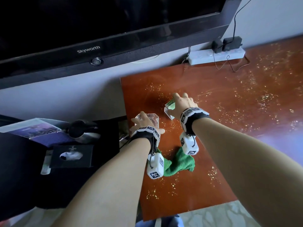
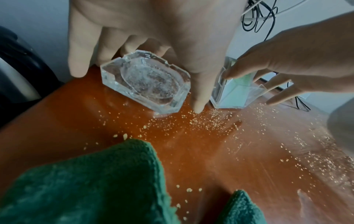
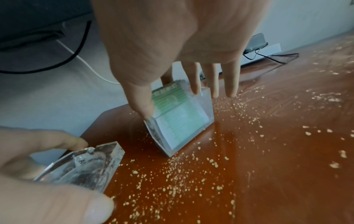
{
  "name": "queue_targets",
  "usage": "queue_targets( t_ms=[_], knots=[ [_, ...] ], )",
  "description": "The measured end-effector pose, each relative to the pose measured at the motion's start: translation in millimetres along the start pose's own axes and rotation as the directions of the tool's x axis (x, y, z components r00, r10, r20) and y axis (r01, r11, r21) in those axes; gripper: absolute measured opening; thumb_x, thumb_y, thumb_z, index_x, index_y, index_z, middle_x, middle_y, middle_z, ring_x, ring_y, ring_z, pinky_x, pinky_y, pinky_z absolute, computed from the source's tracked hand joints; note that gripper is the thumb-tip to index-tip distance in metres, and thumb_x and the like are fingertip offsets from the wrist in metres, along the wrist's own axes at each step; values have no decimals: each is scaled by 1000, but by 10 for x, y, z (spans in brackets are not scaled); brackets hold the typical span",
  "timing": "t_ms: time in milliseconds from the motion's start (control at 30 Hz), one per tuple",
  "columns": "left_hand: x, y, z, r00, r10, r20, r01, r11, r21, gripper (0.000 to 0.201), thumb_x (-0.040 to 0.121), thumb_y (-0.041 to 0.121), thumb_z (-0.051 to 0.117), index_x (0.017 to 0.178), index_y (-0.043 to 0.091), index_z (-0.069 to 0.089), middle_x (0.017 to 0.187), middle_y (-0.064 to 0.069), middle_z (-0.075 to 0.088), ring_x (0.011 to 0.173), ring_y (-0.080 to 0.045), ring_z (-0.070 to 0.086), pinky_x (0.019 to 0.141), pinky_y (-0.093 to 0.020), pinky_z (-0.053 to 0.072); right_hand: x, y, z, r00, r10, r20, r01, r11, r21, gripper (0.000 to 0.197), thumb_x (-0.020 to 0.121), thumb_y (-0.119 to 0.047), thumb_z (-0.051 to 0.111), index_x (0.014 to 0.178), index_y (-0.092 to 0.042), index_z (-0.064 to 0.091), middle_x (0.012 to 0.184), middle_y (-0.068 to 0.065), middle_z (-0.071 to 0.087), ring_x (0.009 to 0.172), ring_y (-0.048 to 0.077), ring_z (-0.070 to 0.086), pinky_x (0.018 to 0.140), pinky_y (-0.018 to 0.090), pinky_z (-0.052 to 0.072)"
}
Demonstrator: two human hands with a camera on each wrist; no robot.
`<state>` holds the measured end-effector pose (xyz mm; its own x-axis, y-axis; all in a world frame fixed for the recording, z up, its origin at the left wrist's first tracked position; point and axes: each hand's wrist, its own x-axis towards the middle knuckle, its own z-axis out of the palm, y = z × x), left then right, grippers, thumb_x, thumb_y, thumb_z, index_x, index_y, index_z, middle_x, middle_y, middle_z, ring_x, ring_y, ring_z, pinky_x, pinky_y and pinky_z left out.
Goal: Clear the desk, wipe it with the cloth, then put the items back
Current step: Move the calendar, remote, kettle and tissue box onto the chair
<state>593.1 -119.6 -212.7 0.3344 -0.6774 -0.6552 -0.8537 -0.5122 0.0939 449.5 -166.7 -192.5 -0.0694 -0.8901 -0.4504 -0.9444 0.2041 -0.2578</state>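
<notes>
My left hand is on the glass ashtray near the left edge of the table. Its grip is clamped on the ashtray: the thumb runs down the right side to the table surface, and the other fingers curl over the far and left rim. In the right wrist view the ashtray looks tipped, one edge raised, though I cannot tell whether it has fully left the table.

My right hand is just beyond and to the right, over the clear card holder with green and white cards standing in it. The thumb presses the holder's left face and one finger touches its back rim; the other fingers hang straight beside it. So this grip is closing on the holder, which seems to lean on its base on the table.

The two items stand near each other, apart by the width of my left thumb.

The green cloth lies crumpled on the table nearer to me, under my wrists and not touched by either hand. Pale crumbs are scattered over the brown surface around both items and away to the right.

Off the table's left edge a black tissue box sits on a dark surface. A TV hangs on the wall above, and a white power strip lies at the table's far edge.
</notes>
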Motion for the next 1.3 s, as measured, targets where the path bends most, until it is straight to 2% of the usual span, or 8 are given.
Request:
queue_targets(
  t_ms=[200,367,533,733,867,1000,1200,1300],
  knots=[
    [-37,25,52,986,25,-166,-30,999,-30,96,65,39,83,140,22,26,137,-15,32,122,-33,42,88,-45,48,-17,60,90,1000,-11,5,11,1000,-16,78,78,-57,68,142,-27,35,131,9,44,120,33,46,90,49,50],
    [-40,31,50,985,38,-168,-48,998,-52,93,63,33,84,136,21,28,134,-15,31,120,-34,40,89,-48,49,16,93,165,999,-27,20,28,998,-65,89,71,-39,82,141,-24,30,131,12,39,117,33,45,83,46,51],
    [-153,-41,-15,985,40,-170,-50,997,-52,91,59,35,86,131,21,32,131,-13,33,119,-33,41,75,-40,40,-53,95,134,1000,5,-26,-5,1000,8,80,70,-34,81,134,-23,34,125,12,38,114,34,45,82,45,53],
    [-476,-192,-446,982,18,-188,-36,995,-96,92,58,36,86,132,19,35,132,-14,37,121,-36,47,90,-45,48,-244,1,-345,989,-36,-145,37,999,6,69,71,-42,76,126,-23,39,115,12,43,102,36,53,79,44,53],
    [-693,-280,-792,981,15,-194,-35,994,-103,93,54,36,83,131,19,33,127,-14,35,115,-39,52,89,-46,51,-414,-184,-626,982,-76,-173,79,997,12,65,75,-46,71,126,-19,40,118,14,45,102,38,56,81,45,52],
    [-889,-383,-999,977,38,-210,-54,996,-68,85,54,33,79,124,18,33,122,-14,36,109,-40,54,86,-46,51,-633,-383,-578,983,-112,-148,111,994,-15,64,74,-53,67,124,-21,42,114,13,47,95,36,59,78,43,54],
    [-1053,-790,-1243,970,101,-221,-117,991,-58,81,71,32,79,133,16,30,131,-17,35,117,-36,46,96,-44,45,-969,-724,-516,973,-180,-145,175,983,-48,66,71,-55,64,127,-25,48,106,8,55,87,32,62,73,38,56],
    [-1054,-1095,-1410,966,114,-234,-129,990,-49,79,67,32,78,127,15,30,121,-16,34,105,-32,41,87,-39,43,-1113,-909,-556,966,-186,-178,179,982,-54,66,71,-56,62,128,-26,48,105,6,58,90,32,63,73,37,55]
  ],
)
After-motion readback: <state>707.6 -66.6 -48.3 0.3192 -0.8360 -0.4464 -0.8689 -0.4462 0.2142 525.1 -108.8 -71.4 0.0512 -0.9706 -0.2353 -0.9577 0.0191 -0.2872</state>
